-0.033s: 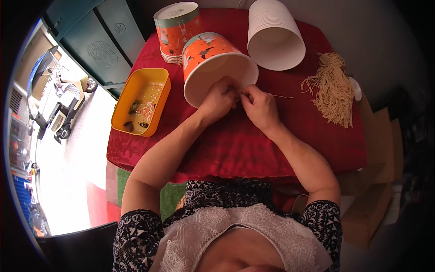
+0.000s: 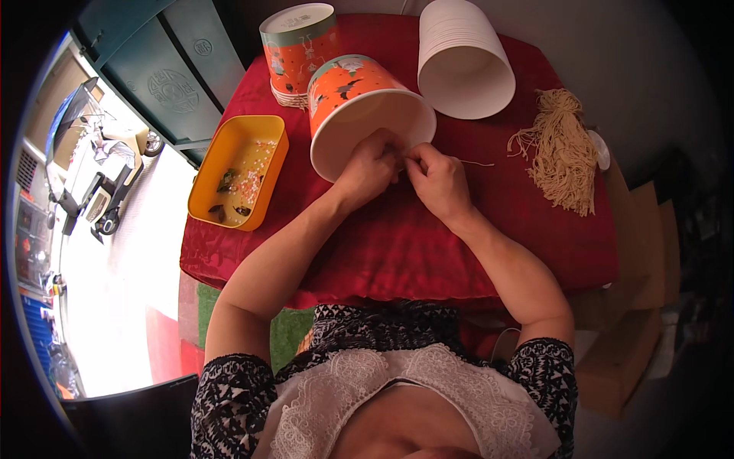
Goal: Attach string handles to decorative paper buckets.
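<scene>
At the rim of the orange paper tub point(image 2: 359, 99), my left hand point(image 2: 371, 167) and right hand point(image 2: 437, 177) each pinch one thin string point(image 2: 475, 162), nothing visibly shifted since.

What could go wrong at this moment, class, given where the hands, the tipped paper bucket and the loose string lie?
1. The orange paper bucket lies tipped on its side; both the left hand and the right hand work at its rim, so it might roll or dent.
2. The thin string by the right hand could slip free.
3. The string bundle lies near the red table edge and might slide off.
</scene>
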`<state>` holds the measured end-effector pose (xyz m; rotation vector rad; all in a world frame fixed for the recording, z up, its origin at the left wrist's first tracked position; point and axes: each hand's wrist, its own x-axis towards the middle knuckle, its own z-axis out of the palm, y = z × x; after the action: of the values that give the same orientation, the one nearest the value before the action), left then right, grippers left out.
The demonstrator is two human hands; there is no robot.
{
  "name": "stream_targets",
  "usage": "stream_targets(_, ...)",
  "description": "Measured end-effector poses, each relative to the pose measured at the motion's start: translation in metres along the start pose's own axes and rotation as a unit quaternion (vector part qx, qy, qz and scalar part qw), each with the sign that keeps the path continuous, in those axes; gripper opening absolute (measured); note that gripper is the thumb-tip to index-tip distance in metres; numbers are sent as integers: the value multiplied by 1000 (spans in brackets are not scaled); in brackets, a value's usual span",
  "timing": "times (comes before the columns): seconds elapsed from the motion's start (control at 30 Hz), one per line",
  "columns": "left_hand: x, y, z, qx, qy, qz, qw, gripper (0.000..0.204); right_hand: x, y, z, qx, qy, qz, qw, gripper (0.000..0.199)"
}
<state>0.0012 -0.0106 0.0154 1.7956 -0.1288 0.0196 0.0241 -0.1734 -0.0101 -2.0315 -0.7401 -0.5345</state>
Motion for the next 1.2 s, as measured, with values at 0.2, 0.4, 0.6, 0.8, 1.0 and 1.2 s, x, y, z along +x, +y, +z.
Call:
stream_targets(0.2, 0, -2, 1, 17, -6, 27, 999, 26, 1, 1, -1, 17, -16, 45, 999, 5)
stream_targets(0.4, 2, -9, 0, 105, 28, 83, 991, 20, 2, 3, 0, 31, -19, 67, 997, 5)
stream_targets(0.6, 3, -13, -4, 205, 29, 95, 974, 21, 2, 4, 1, 29, -21, 70, 997, 5)
stream_targets(0.8, 3, -10, 1, 205, 66, 158, 964, 13, 2, 1, 2, -3, -7, 47, 999, 7)
stream_targets(1.0, 1, -4, -1, 205, 40, 120, 971, 15, 1, 2, 2, -19, 2, 22, 1000, 8)
stream_targets(1.2, 0, 0, -5, 214, 1, 72, 974, 19, 1, 2, 1, -67, 7, -51, 996, 6)
